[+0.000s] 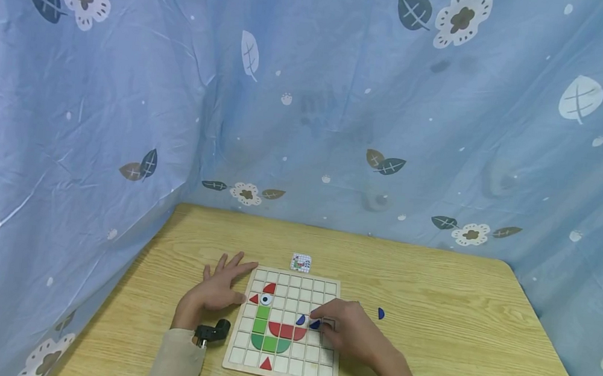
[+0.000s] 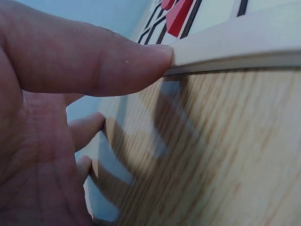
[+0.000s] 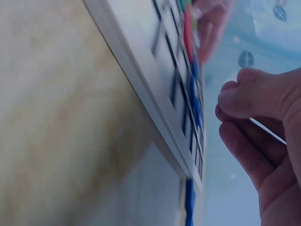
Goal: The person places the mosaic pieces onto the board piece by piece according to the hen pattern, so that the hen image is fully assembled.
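A pale square grid board [image 1: 309, 370] lies on the table with coloured shapes in its cells. My right hand [image 1: 350, 329] is over the board's right side, fingers bent. Close to its fingertips are two dark blue half-round pieces [image 1: 301, 319]. In the right wrist view the right hand [image 3: 258, 122] is just off the board's surface; no piece shows between its thumb and fingers. My left hand [image 1: 217, 289] rests with spread fingers beside the board. Its thumb [image 2: 136, 66] touches the board's edge. Another blue half-round piece [image 1: 381, 313] lies on the table to the right.
Green squares [image 1: 260, 326], a red strip [image 1: 286, 331], red triangles [image 1: 266, 364] and a round eye piece [image 1: 266, 299] sit on the board. A small pattern card [image 1: 301, 263] lies beyond it on the wooden table [image 1: 432, 297]. Blue curtain [image 1: 343, 95] hangs behind.
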The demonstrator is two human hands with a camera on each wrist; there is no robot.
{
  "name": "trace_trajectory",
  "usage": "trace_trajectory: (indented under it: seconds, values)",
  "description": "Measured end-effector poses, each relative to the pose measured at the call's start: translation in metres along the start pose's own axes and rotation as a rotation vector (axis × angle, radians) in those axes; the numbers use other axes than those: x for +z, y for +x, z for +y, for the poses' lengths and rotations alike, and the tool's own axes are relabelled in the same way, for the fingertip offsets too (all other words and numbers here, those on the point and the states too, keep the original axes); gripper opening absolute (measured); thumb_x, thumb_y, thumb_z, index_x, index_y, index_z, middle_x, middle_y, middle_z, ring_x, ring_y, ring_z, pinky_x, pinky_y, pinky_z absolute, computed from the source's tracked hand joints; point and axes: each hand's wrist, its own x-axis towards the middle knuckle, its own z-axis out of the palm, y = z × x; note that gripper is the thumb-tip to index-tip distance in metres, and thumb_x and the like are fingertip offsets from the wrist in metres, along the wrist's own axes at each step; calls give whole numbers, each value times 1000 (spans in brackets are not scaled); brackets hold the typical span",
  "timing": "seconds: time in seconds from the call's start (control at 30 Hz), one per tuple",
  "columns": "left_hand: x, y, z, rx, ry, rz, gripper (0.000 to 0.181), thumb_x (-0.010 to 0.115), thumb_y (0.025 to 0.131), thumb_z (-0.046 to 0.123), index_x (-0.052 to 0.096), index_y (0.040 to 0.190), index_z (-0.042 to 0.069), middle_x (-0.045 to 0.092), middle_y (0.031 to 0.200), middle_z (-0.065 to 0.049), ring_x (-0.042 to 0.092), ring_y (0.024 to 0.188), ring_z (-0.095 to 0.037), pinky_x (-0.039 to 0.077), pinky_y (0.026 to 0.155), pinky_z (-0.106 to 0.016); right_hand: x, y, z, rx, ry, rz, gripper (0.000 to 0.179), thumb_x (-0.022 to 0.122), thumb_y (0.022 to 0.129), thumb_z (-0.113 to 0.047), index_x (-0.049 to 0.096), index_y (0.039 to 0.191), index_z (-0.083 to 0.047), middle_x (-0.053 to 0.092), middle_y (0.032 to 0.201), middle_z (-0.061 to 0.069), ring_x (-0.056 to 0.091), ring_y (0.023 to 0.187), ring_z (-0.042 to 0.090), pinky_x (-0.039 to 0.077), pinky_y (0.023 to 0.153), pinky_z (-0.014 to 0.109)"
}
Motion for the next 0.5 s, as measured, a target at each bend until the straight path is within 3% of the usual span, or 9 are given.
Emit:
trace_trajectory:
  seconds: [0.3,0.5]
  values:
    - [1,1,-1,-3,9,2,80,78,90,4,52,165,18,16,183,-23,-9,167,-56,-16,123,-83,-34,-18,37,91,38,116,28,81,90,4,84,114,-10,85,109,0,81,98,23,67,86,44]
    - [1,1,-2,-6,14,5,81,79,89,4,53,164,19,17,183,-22,-9,167,-55,-15,123,-83,-49,-33,66,205,23,136,29,81,91,2,84,117,-11,84,112,-3,81,102,23,67,88,44]
